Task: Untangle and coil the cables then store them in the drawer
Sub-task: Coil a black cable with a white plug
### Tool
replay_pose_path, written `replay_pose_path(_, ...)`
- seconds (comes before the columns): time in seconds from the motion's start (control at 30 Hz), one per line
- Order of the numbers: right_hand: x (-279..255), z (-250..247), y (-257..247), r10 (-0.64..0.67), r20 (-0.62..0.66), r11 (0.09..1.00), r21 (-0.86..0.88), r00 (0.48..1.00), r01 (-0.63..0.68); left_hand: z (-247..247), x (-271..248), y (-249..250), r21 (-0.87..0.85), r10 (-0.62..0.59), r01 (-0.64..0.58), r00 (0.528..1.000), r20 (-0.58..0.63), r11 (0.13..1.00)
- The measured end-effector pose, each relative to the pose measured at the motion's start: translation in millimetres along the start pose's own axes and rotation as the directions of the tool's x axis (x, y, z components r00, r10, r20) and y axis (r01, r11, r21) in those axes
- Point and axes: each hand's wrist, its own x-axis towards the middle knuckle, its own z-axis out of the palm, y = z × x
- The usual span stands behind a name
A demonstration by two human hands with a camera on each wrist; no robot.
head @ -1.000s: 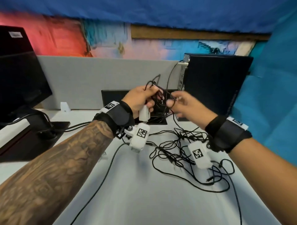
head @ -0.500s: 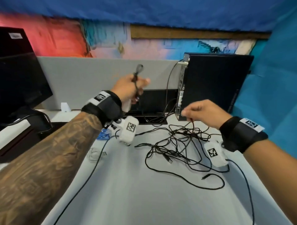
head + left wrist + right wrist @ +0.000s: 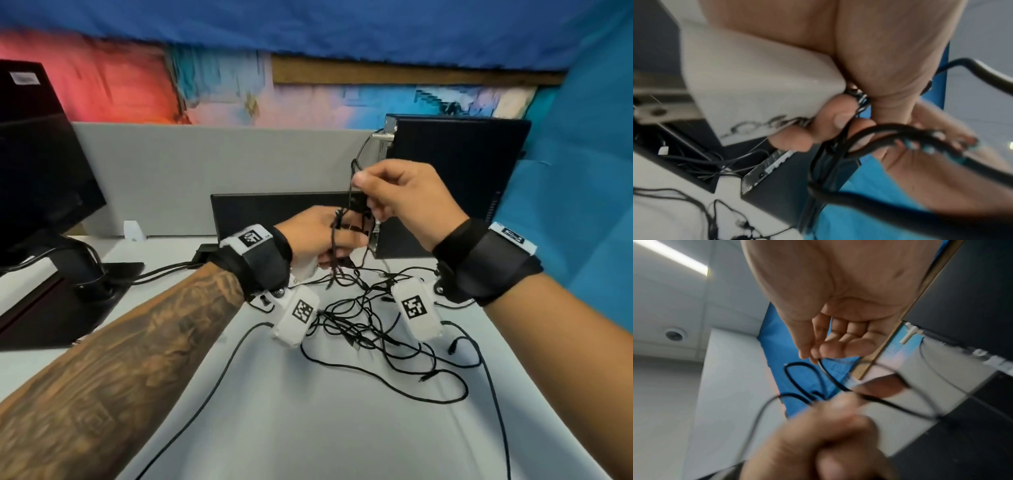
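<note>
Left hand: the left hand (image 3: 315, 233) is curled round a white plastic charger block (image 3: 748, 91) and several thin black cable strands (image 3: 337, 240).
Right hand: the right hand (image 3: 404, 202), raised just above the left, pinches the same strands between thumb and fingertips.
Cables: the tangled heap of thin black cables (image 3: 373, 325) sprawls on the white desk (image 3: 342, 428) under both wrists.
Behind: a black computer tower (image 3: 459, 164) stands upright.

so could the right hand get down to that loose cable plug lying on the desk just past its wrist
Probably yes. The plug lies in the open on the desk, nothing over it, but the right hand is pinching a black cable the left hand also holds, so it must let go first.
</note>
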Motion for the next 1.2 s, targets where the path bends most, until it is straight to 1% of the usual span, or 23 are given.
replay_pose_path(0.03,1,2,-5,-0.004,0.005,0.999,0.043,1.0,0.004,8,-2,-1,0.009,-0.01,0.01,1.0,-0.005,1.0)
replay_pose_path(0.1,2,6,-13,-0.023,0.032,0.994,0.11,0.999,0.02,17,-1,-7,-0.033,0.027,-0.03,0.997,-0.071,0.999)
replay_pose_path(0.17,-1,10,-15,-0.052,0.06,0.99,0.137,0.997,0.043,13,1,-12,-0.122,0.099,-0.119,0.982,-0.163,0.985)
replay_pose_path(0.23,-6,12,-5,-0.071,0.044,0.992,0.106,0.997,0.066,-2,5,-14,-0.216,0.094,-0.161,0.952,-0.292,0.963)
replay_pose_path(0.3,-16,12,18,-0.015,0.069,1.0,-0.012,0.998,0.016,-22,3,-12,-0.268,0.045,-0.17,0.908,-0.417,0.949)
replay_pose_path(0.33,-21,13,33,0.05,0.14,0.991,-0.126,0.989,-0.032,-32,2,-11,-0.277,0.035,-0.178,0.891,-0.453,0.944)
replay_pose_path(0.37,-27,15,49,0.139,0.254,0.961,-0.269,0.957,-0.068,-41,-1,-10,-0.276,0.033,-0.184,0.88,-0.475,0.943)
replay_pose_path(0.4,-33,19,66,0.252,0.374,0.901,-0.426,0.893,-0.075,-50,-3,-12,-0.271,0.035,-0.188,0.873,-0.486,0.944)
replay_pose_path(0.47,-46,29,96,0.467,0.509,0.732,-0.681,0.723,0.007,-63,-7,-14,-0.255,0.041,-0.182,0.88,-0.474,0.95)
replay_pose_path(0.5,-51,33,107,0.538,0.526,0.664,-0.746,0.659,0.054,-67,-9,-15,-0.254,0.037,-0.172,0.887,-0.46,0.952)
replay_pose_path(0.53,-55,35,114,0.573,0.531,0.629,-0.774,0.624,0.081,-70,-12,-15,-0.253,0.034,-0.161,0.897,-0.44,0.954)
replay_pose_path(0.67,-50,20,123,0.622,0.471,0.567,-0.822,0.626,0.055,-77,-26,-12,-0.136,0.028,-0.082,0.933,-0.359,0.987)
replay_pose_path(0.83,-42,-17,128,0.75,0.347,0.371,-0.925,0.564,0.076,-80,-39,-12,-0.079,-0.025,0.004,0.96,-0.277,0.997)
replay_pose_path(0.9,-38,-23,125,0.793,0.281,0.255,-0.959,0.54,0.125,-77,-41,-14,-0.093,-0.062,0.041,0.972,-0.228,0.995)
replay_pose_path(0.93,-35,-26,123,0.788,0.258,0.207,-0.966,0.56,0.154,-74,-42,-15,-0.098,-0.089,0.072,0.978,-0.189,0.993)
replay_pose_path(0.97,-31,-27,121,0.742,0.25,0.207,-0.968,0.622,0.142,-70,-42,-16,-0.098,-0.119,0.105,0.982,-0.149,0.99)
replay_pose_path(1.0,-27,-27,117,0.651,0.252,0.293,-0.954,0.716,0.069,-65,-44,-15,-0.091,-0.142,0.132,0.983,-0.112,0.987)
replay_pose_path(1.03,-23,-26,111,0.505,0.238,0.478,-0.878,0.83,-0.039,-60,-45,-16,-0.065,-0.154,0.148,0.984,-0.091,0.987)
replay_pose_path(1.07,-21,-22,100,0.341,0.174,0.686,-0.718,0.924,-0.118,-55,-45,-16,-0.02,-0.166,0.165,0.983,-0.074,0.986)
replay_pose_path(1.1,-18,-15,85,0.193,0.072,0.844,-0.521,0.979,-0.128,-52,-45,-17,0.034,-0.177,0.179,0.982,-0.058,0.983)
replay_pose_path(1.13,-15,-8,67,0.082,-0.021,0.931,-0.354,0.996,-0.084,-48,-45,-17,0.076,-0.183,0.186,0.982,-0.055,0.979)
replay_pose_path(1.17,-12,0,49,0.016,-0.068,0.972,-0.232,0.998,-0.032,-44,-45,-17,0.09,-0.18,0.186,0.981,-0.066,0.978)
replay_pose_path(1.2,-11,7,35,-0.007,-0.062,0.991,-0.136,0.998,-0.001,-41,-45,-15,0.067,-0.169,0.175,0.982,-0.083,0.982)
